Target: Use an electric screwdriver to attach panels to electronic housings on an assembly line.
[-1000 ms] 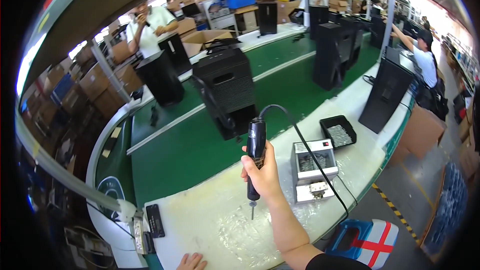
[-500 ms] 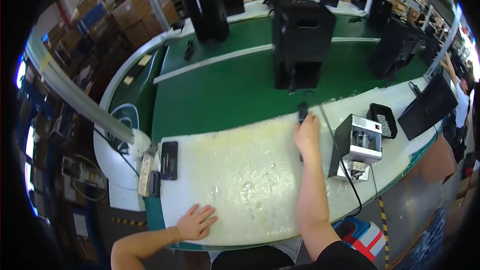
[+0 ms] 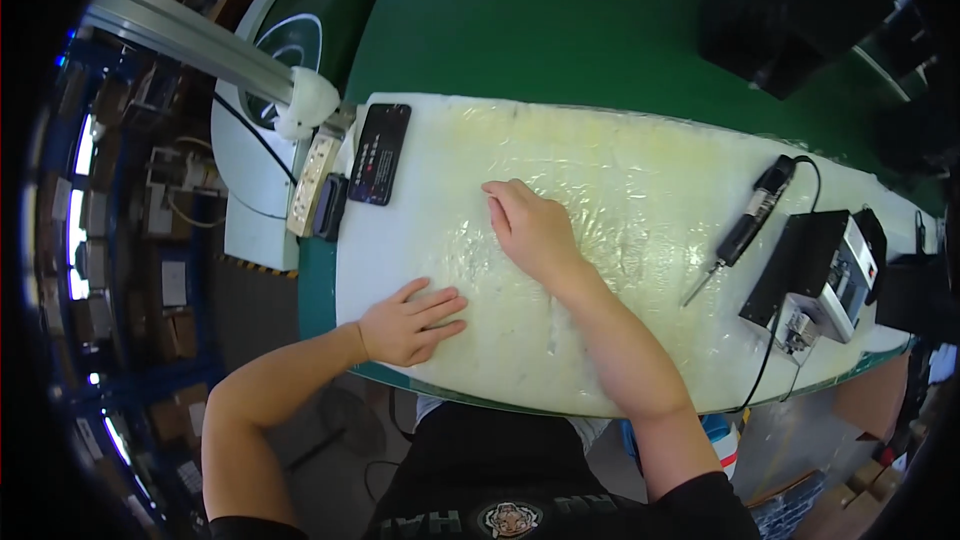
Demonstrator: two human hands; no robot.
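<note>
At 8 o'clock on the plastic-covered mat (image 3: 640, 200), left hand (image 3: 405, 326) palm-down, fingers spread, grasping nothing. Right hand (image 3: 533, 233) near centre, fingers curled; cannot tell whether anything is held. Electric screwdriver (image 3: 754, 215) lies at 3 o'clock, bit toward 7; black phone (image 3: 380, 155) at 10.

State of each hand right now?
Left hand: open, fingers spread on the pale work surface, nothing visible held.
Right hand: fingers curled; whether fully closed or holding something cannot be told.
</note>
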